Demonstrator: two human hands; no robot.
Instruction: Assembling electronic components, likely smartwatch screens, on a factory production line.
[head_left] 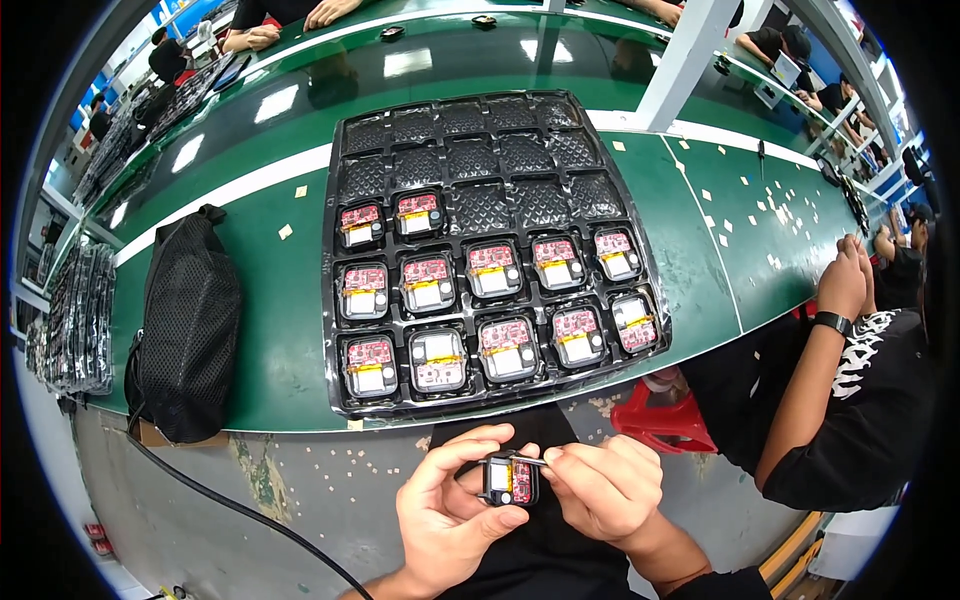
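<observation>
In front of my body, below the bench edge, my left hand [440, 515] is closed round a small black watch-like case [511, 483]. Inside the case show a red circuit board and a white block with a yellow strip. My right hand [605, 490] pinches a slim metal tool [527, 460], which looks like tweezers, its tip at the upper edge of the case. Whether the tip touches the board I cannot tell. Just beyond both hands lies a black moulded tray [470, 160]; its nearer rows hold several similar cases [508, 349], its farther pockets none.
A black mesh bag [190, 330] lies left of the tray, with a black cable [250, 515] running down past my left arm. Stacked black trays [75, 320] stand far left. A co-worker [840, 400] sits close on the right, beside a red stool [660, 420]. A white post [690, 70] rises behind the tray.
</observation>
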